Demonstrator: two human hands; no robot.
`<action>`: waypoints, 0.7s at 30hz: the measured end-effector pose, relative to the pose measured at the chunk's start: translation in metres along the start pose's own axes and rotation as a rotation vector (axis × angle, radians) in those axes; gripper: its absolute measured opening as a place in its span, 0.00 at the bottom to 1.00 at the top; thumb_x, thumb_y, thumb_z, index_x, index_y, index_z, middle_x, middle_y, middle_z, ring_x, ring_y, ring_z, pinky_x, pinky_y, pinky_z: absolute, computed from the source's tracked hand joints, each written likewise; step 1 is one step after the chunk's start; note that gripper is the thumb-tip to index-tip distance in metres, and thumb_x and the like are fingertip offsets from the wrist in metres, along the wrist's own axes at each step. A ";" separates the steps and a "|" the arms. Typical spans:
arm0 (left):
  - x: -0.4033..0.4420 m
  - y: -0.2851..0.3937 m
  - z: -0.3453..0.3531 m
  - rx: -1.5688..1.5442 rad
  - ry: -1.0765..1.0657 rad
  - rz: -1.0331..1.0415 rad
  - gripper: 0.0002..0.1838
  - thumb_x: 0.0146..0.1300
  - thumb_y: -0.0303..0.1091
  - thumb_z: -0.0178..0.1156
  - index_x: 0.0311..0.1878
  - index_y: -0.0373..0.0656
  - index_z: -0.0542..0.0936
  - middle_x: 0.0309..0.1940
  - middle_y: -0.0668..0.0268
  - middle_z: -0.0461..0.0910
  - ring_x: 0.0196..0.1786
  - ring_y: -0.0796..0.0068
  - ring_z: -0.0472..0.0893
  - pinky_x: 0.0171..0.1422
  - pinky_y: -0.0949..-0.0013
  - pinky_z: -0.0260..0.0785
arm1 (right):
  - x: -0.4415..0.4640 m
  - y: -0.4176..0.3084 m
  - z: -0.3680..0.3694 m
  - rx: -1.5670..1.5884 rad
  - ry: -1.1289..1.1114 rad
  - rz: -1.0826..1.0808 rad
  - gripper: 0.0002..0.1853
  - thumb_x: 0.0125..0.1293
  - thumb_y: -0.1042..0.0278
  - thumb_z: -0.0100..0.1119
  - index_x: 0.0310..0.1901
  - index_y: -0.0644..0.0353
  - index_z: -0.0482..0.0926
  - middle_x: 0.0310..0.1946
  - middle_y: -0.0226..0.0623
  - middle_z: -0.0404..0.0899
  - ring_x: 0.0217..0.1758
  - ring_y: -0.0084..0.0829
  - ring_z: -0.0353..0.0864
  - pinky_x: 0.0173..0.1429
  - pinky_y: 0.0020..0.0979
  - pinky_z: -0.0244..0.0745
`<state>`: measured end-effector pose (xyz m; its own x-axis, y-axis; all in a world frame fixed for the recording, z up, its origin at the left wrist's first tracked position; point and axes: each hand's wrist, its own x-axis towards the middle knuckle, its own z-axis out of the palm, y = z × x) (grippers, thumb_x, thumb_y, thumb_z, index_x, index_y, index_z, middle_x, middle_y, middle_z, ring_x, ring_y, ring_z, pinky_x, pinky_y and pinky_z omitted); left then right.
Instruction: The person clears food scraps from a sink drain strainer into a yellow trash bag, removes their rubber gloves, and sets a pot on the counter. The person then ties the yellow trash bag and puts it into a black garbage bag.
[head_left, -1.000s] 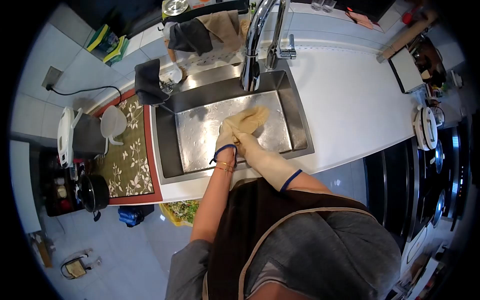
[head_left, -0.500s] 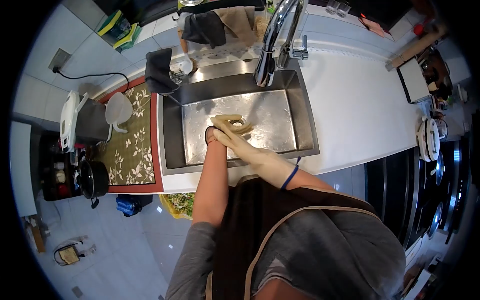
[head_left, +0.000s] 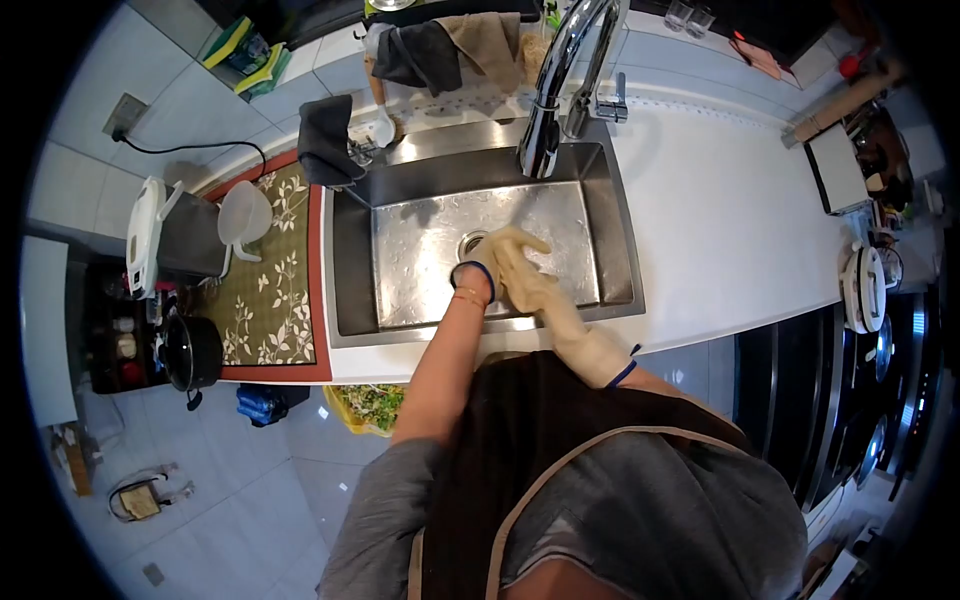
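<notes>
Both of my hands meet over the steel sink (head_left: pixel 352 290), in pale cream rubber gloves. My left hand (head_left: pixel 482 268) has its glove bunched low, the blue-edged cuff sitting around the wrist below a thin bracelet. On my right hand (head_left: pixel 514 278) the glove (head_left: pixel 590 352) reaches up the forearm to a blue rim. The right fingers press against the left glove and seem closed on it. Cream glove fingers overlap there, so the left fingers cannot be told apart. Just beyond lies the drain (head_left: pixel 471 241) in the wet basin.
A chrome faucet (head_left: pixel 541 140) arches over the sink's back edge. Left of it lie a patterned mat (head_left: pixel 270 320), a clear plastic jug (head_left: pixel 245 215) and a black pot (head_left: pixel 192 352). Dark cloths (head_left: pixel 325 140) hang behind. Below the counter stands a yellow bag of greens (head_left: pixel 370 408).
My right hand has moved from the left wrist toward the left hand's glove fingers. Both hands have shifted right, and the right forearm is bent more upright.
</notes>
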<state>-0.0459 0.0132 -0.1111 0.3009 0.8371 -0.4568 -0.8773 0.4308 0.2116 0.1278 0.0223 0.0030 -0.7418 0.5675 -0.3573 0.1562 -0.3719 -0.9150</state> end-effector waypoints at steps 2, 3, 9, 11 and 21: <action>0.003 -0.009 -0.016 0.119 0.007 0.140 0.24 0.68 0.43 0.39 0.58 0.34 0.65 0.56 0.53 0.69 0.61 0.63 0.68 0.66 0.60 0.58 | 0.031 0.023 -0.021 -0.443 0.105 0.147 0.20 0.65 0.59 0.44 0.55 0.60 0.68 0.51 0.44 0.72 0.54 0.27 0.71 0.53 0.30 0.67; -0.006 -0.022 0.007 0.282 0.159 0.210 0.23 0.69 0.44 0.39 0.58 0.37 0.66 0.55 0.56 0.70 0.58 0.67 0.69 0.64 0.64 0.59 | 0.049 0.036 -0.031 -0.666 0.068 0.235 0.19 0.64 0.59 0.45 0.53 0.60 0.70 0.50 0.44 0.74 0.52 0.26 0.74 0.51 0.31 0.69; -0.026 -0.070 0.012 0.413 0.381 0.557 0.18 0.68 0.44 0.47 0.52 0.40 0.72 0.44 0.64 0.76 0.44 0.73 0.75 0.49 0.71 0.69 | 0.084 0.086 0.007 -0.945 -0.035 0.295 0.20 0.61 0.60 0.47 0.53 0.59 0.72 0.51 0.51 0.74 0.52 0.39 0.76 0.53 0.34 0.70; -0.030 -0.067 0.020 0.318 0.512 0.722 0.16 0.68 0.43 0.48 0.43 0.39 0.76 0.35 0.63 0.78 0.35 0.72 0.77 0.39 0.71 0.72 | 0.089 0.080 0.032 -0.959 -0.101 0.036 0.20 0.62 0.61 0.47 0.53 0.60 0.71 0.51 0.51 0.74 0.51 0.40 0.76 0.52 0.34 0.71; -0.059 0.027 -0.012 0.505 0.498 0.728 0.15 0.62 0.41 0.50 0.42 0.40 0.76 0.36 0.60 0.78 0.37 0.66 0.78 0.40 0.65 0.73 | -0.047 -0.071 0.048 -0.790 -0.693 -0.367 0.15 0.59 0.79 0.48 0.49 0.67 0.72 0.43 0.50 0.77 0.44 0.44 0.78 0.49 0.33 0.72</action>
<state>-0.0916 -0.0290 -0.0889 -0.5345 0.7668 -0.3554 -0.4904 0.0612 0.8694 0.1203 -0.0126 0.0937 -0.9934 -0.0777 -0.0841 0.0407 0.4465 -0.8938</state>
